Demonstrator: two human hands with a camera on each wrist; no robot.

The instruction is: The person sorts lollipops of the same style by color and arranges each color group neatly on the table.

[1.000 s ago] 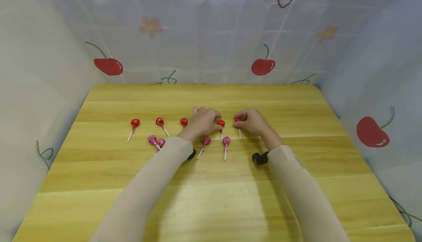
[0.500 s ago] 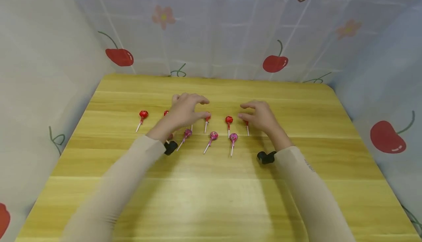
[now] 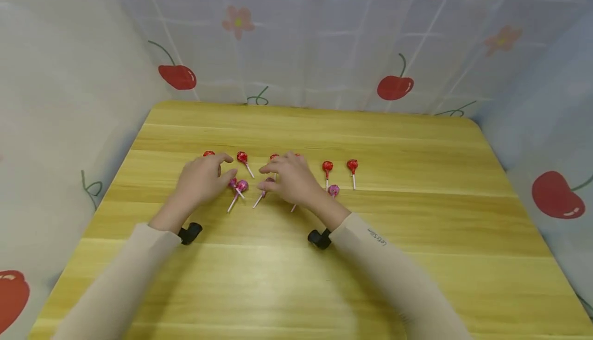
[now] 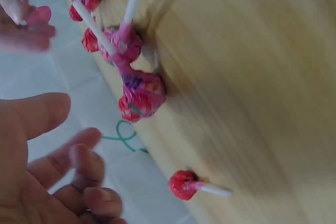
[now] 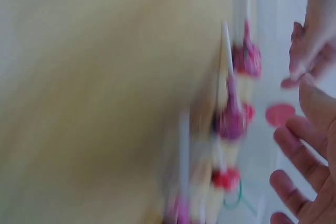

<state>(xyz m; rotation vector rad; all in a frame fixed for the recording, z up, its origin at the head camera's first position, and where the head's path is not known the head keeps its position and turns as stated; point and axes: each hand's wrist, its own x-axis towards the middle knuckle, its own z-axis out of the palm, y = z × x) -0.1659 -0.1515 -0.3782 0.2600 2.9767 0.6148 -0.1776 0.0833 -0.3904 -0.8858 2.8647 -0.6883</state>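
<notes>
Both hands hover over lollipops on a wooden table, holding nothing. My left hand (image 3: 201,180), thumb and forefinger apart, is beside two crossed pink lollipops (image 3: 242,186) and partly covers a red lollipop (image 3: 209,153) at the row's left end. In the left wrist view the crossed pair (image 4: 140,95) lies beyond its loosely bent fingers (image 4: 86,163). My right hand (image 3: 294,177) reaches left over the middle of the rows, hiding parts of red and pink lollipops. A pink lollipop (image 3: 268,181) is by its thumb. Its fingers (image 5: 302,158) are spread in the right wrist view.
Red lollipops form a back row, including one left of centre (image 3: 242,157) and two at right, the outermost (image 3: 352,165) uncovered. A pink lollipop (image 3: 333,190) lies partly behind the right wrist. The wooden table (image 3: 287,288) meets a printed curtain (image 3: 315,46) at its back edge.
My right hand has let go of the red lollipop at the row's right end and moved left over the middle. My left hand has moved left to the crossed pink pair. The head view has shifted.
</notes>
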